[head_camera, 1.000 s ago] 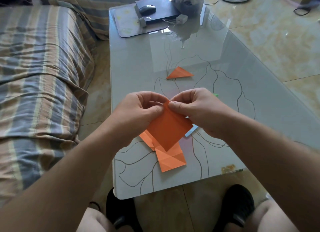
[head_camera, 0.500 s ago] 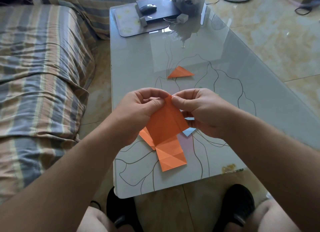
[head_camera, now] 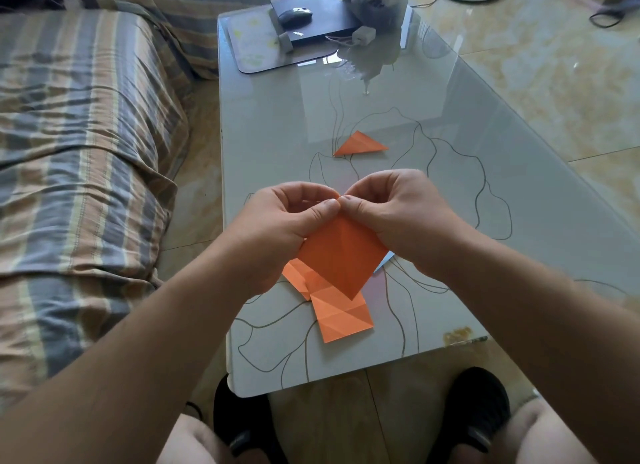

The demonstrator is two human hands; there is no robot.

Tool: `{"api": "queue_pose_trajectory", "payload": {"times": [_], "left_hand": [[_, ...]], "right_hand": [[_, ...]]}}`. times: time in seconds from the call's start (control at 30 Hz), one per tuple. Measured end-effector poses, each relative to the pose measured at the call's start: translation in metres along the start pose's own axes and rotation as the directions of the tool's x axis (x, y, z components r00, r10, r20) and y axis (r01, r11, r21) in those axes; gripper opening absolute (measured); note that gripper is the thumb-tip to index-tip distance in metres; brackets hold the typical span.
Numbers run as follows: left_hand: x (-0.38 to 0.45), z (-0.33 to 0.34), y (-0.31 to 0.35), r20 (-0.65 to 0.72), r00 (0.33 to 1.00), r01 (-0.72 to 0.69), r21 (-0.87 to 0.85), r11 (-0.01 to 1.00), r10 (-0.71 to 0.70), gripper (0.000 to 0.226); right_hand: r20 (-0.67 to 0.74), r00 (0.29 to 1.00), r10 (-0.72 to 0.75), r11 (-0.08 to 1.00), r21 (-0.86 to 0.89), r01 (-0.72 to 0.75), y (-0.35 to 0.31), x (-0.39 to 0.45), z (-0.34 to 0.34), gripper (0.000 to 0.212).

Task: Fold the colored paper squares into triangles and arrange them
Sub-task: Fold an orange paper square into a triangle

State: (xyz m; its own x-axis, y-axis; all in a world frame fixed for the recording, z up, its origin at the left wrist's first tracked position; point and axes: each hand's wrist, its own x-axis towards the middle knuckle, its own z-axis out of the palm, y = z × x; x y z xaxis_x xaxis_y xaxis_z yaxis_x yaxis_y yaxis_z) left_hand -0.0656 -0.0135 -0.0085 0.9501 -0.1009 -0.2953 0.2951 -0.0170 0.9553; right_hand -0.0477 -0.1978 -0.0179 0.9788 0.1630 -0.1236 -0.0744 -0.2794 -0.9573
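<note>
Hands are holding the orange square (head_camera: 341, 255) up over the table (head_camera: 277, 124). The left hand (head_camera: 280, 221) and right hand (head_camera: 394, 214) are pinching its top corner tight, likely to line up a fold.

We hold both arms out in front of us, bare, coming in from the bottom corners & meeting in the middle. Our left hand (head_camera: 277, 228) is curled, thumb on top, pinching the top corner of the orange paper (head_camera: 341, 255). Our right hand (head_camera: 394, 210) is curled the same way, thumb pinching that same corner from the other side. Our 2 thumb tips touch each other. Knuckles point up & away from us. Both wrists bend a bit inward. Our knees & feet show at the bottom.
</note>
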Motion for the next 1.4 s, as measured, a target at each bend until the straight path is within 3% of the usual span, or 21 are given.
{"api": "queue_pose_trajectory", "payload": {"times": [0.27, 0.53, 0.73, 1.07, 1.4], "left_hand": [[-0.001, 0.004, 0.001, -0.041, 0.999, 0.003, 0.046, 0.999, -0.001, 0.017], [-0.004, 0.003, 0.005, 0.048, 0.998, 0.054, -0.062, 0.997, -0.051, 0.029], [-0.006, 0.003, 0.008, 0.075, 0.996, 0.044, -0.05, 0.998, -0.04, 0.039], [-0.008, -0.002, 0.01, 0.107, 0.994, 0.041, -0.089, 0.995, -0.031, 0.021], [-0.01, 0.0, 0.014, 0.09, 0.985, 0.159, -0.162, 0.974, -0.146, 0.015]], "right_hand": [[0.051, 0.998, 0.024, 0.997, 0.07, -0.027, -0.002, -0.003, 0.0, 0.01], [0.125, 0.991, 0.036, 0.989, 0.136, -0.053, -0.008, -0.006, -0.004, 0.013], [0.102, 0.995, 0.017, 0.986, 0.161, -0.034, -0.008, -0.006, -0.006, 0.01], [0.051, 0.996, -0.073, 0.982, 0.178, 0.063, -0.014, -0.009, -0.007, 0.016], [0.153, 0.986, -0.062, 0.976, 0.217, 0.027, -0.019, -0.009, -0.013, 0.015]]}}
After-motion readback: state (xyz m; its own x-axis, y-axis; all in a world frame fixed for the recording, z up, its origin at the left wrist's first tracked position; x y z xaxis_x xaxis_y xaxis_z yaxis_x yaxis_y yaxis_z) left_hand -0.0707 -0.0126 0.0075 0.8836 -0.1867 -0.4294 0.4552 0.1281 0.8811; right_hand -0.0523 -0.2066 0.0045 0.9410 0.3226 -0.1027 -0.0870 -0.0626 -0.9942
